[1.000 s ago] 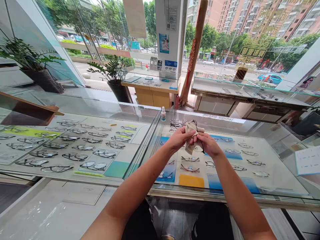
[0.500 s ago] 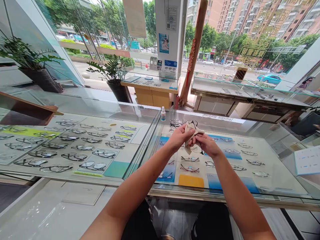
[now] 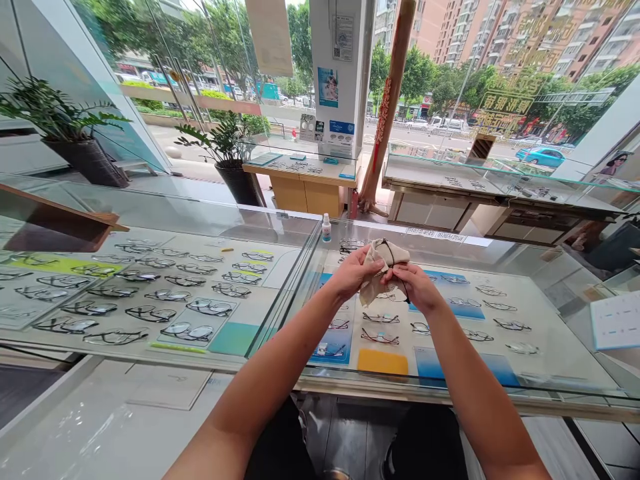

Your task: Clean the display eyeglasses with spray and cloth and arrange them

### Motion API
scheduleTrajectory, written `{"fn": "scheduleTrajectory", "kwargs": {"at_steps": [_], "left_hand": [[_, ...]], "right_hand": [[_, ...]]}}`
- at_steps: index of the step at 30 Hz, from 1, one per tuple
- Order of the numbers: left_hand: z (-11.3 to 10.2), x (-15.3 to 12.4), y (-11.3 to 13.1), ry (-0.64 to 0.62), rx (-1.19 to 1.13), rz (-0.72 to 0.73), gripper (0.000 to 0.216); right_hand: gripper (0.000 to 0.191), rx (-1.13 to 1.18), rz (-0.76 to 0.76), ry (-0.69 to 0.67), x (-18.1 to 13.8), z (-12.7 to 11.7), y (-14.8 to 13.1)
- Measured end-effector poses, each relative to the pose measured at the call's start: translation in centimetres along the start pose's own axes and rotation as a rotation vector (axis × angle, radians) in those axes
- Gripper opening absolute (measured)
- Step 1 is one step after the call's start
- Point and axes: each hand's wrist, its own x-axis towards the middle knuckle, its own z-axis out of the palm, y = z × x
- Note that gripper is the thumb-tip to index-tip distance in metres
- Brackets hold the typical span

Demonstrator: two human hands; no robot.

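Observation:
Both my hands are raised together over a glass display counter (image 3: 280,227). My left hand (image 3: 353,275) pinches a beige cleaning cloth (image 3: 376,257) that is wrapped around a pair of dark-framed glasses (image 3: 396,267). My right hand (image 3: 415,287) grips the glasses from the right side, fingers closed on the frame. The cloth covers most of the lenses; only thin dark rim and temple parts show. Under the glass beneath my hands lie rows of spectacles (image 3: 380,337) on blue and yellow mats.
A small spray bottle (image 3: 327,227) stands on the counter behind my hands. The left case holds several more glasses (image 3: 150,293). A white card (image 3: 615,320) lies at the right. Potted plants (image 3: 230,150), another counter (image 3: 305,180) and windows stand beyond.
My hands shifted slightly; the cloth is now bunched higher over the glasses, and my left hand has moved up along the frame.

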Motion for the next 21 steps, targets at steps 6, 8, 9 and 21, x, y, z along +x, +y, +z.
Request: {"fn": "scheduleTrajectory", "kwargs": {"at_steps": [6,8,9,21], "left_hand": [[0.4,0.4,-1.0,0.112,0.104,0.053,0.053],[0.3,0.6,-1.2,0.167,0.104,0.082,0.059],[0.2,0.7,-1.3,0.187,0.099,0.094,0.061],[0.1,0.0,0.1,0.055,0.023,0.016,0.06]], "right_hand": [[0.038,-0.061,0.006,-0.049,0.2,0.6,0.6],[0.039,-0.065,0.013,-0.041,0.2,0.7,0.5],[0.039,-0.059,0.018,-0.032,0.2,0.7,0.5],[0.03,0.078,-0.009,0.089,0.4,0.0,0.9]]}}
